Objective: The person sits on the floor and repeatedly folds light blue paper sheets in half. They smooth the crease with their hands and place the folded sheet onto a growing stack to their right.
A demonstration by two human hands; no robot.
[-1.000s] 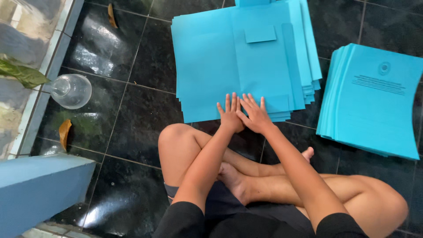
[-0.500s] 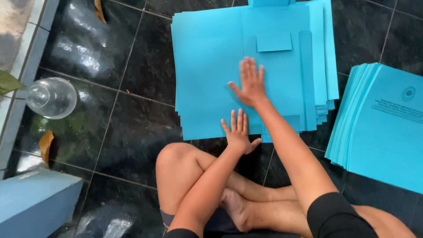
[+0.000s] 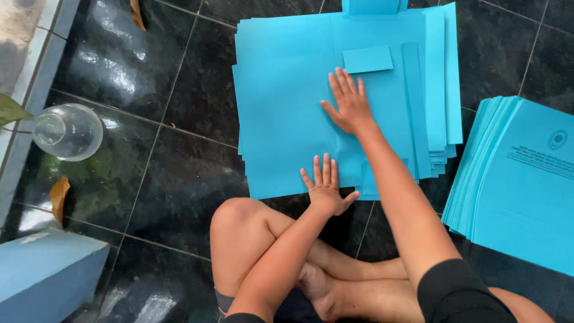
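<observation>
A stack of blue paper sheets (image 3: 281, 107) lies on the black tiled floor in front of my crossed legs. My left hand (image 3: 324, 185) lies flat on the sheet's near edge, fingers spread. Farther up, my right hand (image 3: 348, 101) presses flat on the middle of the top sheet, just below a small blue paper rectangle (image 3: 368, 59). Narrow blue strips (image 3: 435, 78) lie along the stack's right side. Neither hand holds anything.
A second pile of printed blue sheets (image 3: 520, 179) lies at the right. A clear glass jar (image 3: 67, 131) stands at the left near dry leaves (image 3: 58, 196). A light blue box corner (image 3: 48, 275) sits at the lower left.
My right hand has slid away from me up the sheet, from the near edge to its middle. My left hand stays at the near edge.
</observation>
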